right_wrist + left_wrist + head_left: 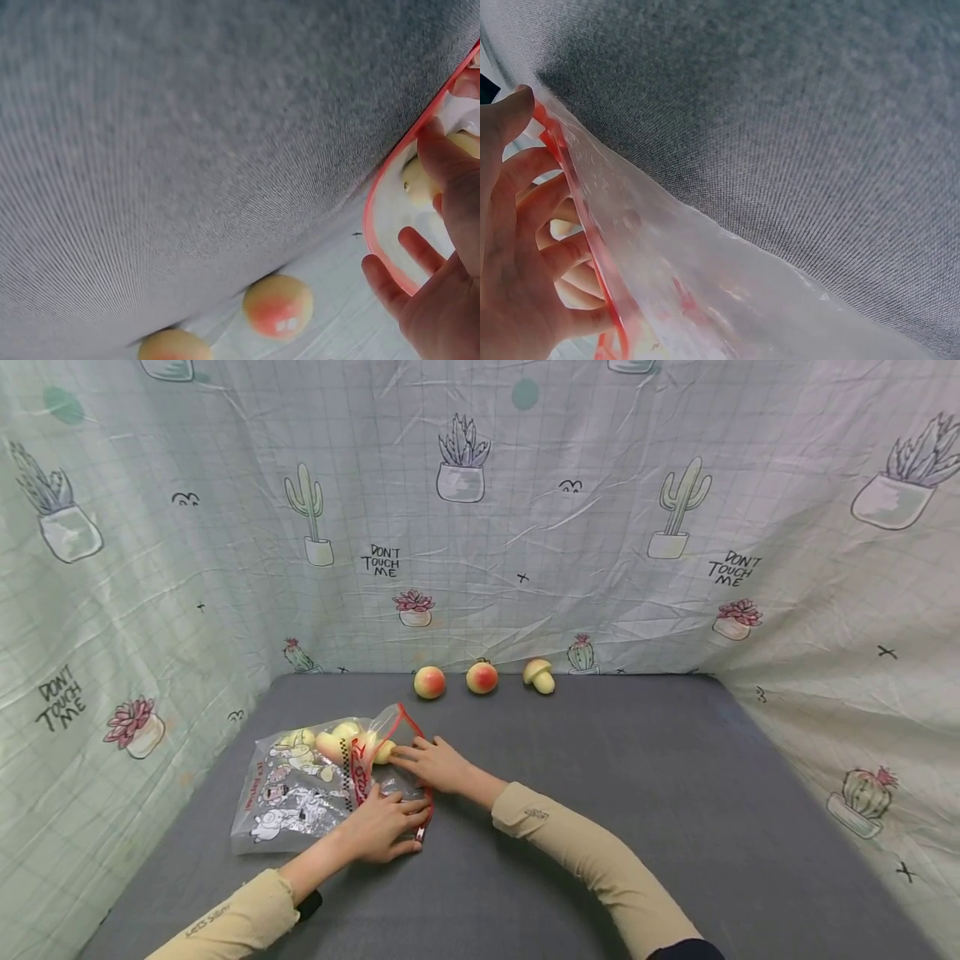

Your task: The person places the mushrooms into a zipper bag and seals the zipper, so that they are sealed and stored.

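The one clear zip bag (318, 827) lies left of centre on the bench (600, 760), thin, limp and probably slippery, so its firmer-looking red edge (592, 234) seems best to hold; my left hand (384, 825) and right hand (437, 764) are there, fingers spread. Beyond it I count two peaches (482, 677) and one mushroom (538, 677); the pale pieces (347, 731) inside overlap too much to count.

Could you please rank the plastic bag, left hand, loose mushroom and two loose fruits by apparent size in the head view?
Largest: plastic bag
Next: left hand
Smallest: left fruit, right fruit and mushroom, too alike to rank
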A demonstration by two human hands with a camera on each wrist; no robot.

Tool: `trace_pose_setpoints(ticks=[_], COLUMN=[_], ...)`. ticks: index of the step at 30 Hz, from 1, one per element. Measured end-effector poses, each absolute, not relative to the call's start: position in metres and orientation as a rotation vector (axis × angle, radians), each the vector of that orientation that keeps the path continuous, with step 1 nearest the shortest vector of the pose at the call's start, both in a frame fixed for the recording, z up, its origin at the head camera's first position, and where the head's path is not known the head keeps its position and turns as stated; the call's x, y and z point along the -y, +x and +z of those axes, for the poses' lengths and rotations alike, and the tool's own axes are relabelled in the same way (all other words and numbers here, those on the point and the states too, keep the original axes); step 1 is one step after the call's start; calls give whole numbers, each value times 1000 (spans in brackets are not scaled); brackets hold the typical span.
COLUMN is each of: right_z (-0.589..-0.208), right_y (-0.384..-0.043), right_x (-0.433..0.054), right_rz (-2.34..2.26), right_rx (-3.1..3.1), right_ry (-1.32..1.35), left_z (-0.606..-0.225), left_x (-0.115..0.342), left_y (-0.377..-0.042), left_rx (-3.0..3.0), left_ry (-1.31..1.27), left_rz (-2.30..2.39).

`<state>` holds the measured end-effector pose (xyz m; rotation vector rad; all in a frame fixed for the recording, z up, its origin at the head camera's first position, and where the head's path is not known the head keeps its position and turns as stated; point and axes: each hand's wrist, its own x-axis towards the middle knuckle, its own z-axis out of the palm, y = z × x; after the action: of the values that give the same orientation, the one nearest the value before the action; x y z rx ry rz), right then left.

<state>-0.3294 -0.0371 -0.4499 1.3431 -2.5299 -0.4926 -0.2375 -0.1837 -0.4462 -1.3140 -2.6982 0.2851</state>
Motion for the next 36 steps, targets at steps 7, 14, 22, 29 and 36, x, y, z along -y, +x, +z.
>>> trace_pose_setpoints(ticks=[7, 14, 22, 29, 36], right_z=[-447, -448, -451, -452, -448], right_y=[-331, -332, -335, -335, -334], right_x=[39, 42, 39, 31, 17], right_rz=[-532, -543, -491, -359, -298], right_rx=[2505, 2515, 2534, 2565, 2527], right_ry=[1364, 1377, 1394, 1384, 1404], left_z=[-444, -446, -450, -451, -450], left_x=[183, 183, 185, 185, 185], left_y=[-236, -236, -236, -236, -235], left_rx=[2704, 2711, 2689, 2698, 2707], left_ry=[-1305, -1292, -1303, -1300, -1286], left_rz=[261, 260, 194, 187, 203])
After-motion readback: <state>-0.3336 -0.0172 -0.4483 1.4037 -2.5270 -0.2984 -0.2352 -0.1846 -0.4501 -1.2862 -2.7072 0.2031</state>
